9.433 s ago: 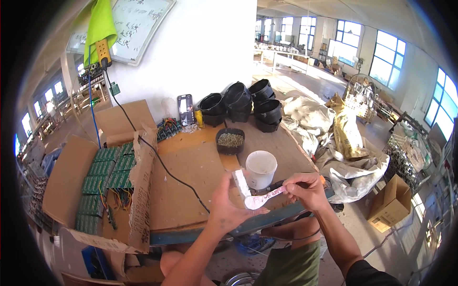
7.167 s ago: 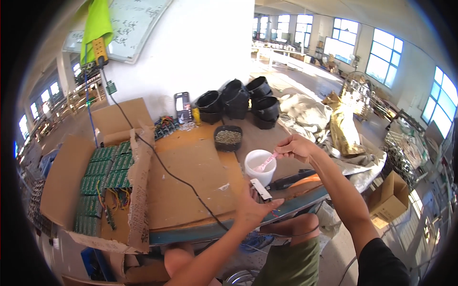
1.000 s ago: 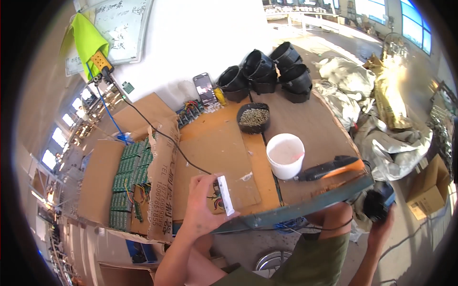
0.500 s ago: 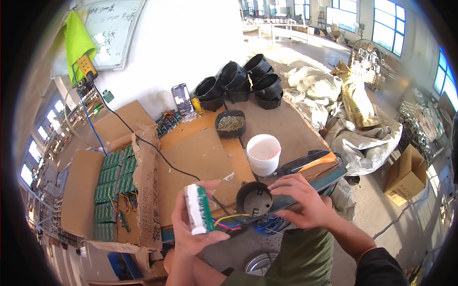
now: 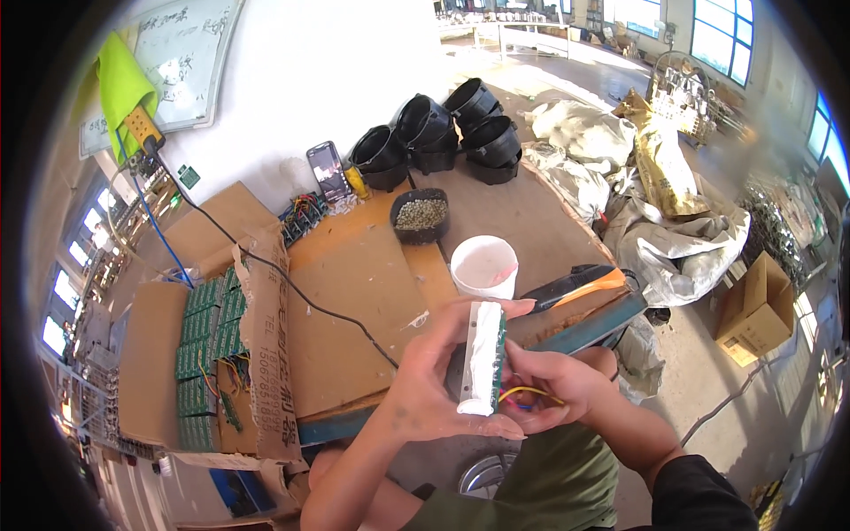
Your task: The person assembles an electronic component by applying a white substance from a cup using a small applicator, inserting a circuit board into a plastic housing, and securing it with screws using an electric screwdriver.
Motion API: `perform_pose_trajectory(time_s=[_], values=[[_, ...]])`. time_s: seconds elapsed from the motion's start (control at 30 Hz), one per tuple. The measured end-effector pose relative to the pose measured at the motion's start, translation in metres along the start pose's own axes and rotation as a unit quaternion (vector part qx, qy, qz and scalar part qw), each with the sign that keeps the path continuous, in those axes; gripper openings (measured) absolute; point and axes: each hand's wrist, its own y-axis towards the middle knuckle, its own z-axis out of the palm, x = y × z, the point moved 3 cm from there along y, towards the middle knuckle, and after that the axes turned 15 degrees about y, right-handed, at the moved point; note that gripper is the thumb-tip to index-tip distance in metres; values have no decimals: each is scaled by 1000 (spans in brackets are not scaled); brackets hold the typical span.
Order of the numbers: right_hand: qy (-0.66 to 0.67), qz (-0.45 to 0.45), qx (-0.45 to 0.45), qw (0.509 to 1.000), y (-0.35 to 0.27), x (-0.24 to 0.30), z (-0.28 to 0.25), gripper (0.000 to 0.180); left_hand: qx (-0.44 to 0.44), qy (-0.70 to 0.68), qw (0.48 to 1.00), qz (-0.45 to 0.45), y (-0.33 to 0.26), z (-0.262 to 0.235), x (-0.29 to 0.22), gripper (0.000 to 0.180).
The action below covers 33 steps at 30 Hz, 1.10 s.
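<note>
We hold up a green circuit board (image 5: 499,358) in front of us, just above the near edge of the worktop (image 5: 531,212). Our left hand (image 5: 418,385) has its grip on it, with fingers at the top end and the thumb at the bottom end. One long face is thick with white paste (image 5: 482,350). Our right hand (image 5: 567,382) is close against the other side, its fingers bent around yellow, red and blue wires (image 5: 531,391); we cannot tell if that grip squeezes them.

Just past the board is a white tub (image 5: 459,276) with a pink stick (image 5: 505,273) in it. To its right lies a black and orange tool (image 5: 586,288). Farther back, a black cup (image 5: 421,234) holds lots of little bits, and behind that are stacks of black round cases (image 5: 428,133). On our left, a cardboard box (image 5: 274,345) holds many more green boards (image 5: 199,341).
</note>
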Motion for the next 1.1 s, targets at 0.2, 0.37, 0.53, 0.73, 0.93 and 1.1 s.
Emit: perform_pose_trajectory(time_s=[0.2,0.37,0.53,0.73,0.93,1.1], values=[[19,-138,-45,989,-7,19,0,36,-95,92,985,-110,-17,3,29,116],[-262,-400,-191,857,-37,54,-10,26,-169,486,837,-187,-55,22,45,113],[-437,-406,-235,768,-54,57,-16,25,-61,416,889,-184,-35,8,53,101],[-426,-372,-261,783,-77,53,-18,19,4,365,929,-64,-36,-27,44,102],[-467,-364,-211,778,-78,61,-22,25,-202,377,884,-189,-37,40,74,120],[-510,-392,-202,739,-77,65,-20,28,-105,315,922,-197,-16,15,85,106]])
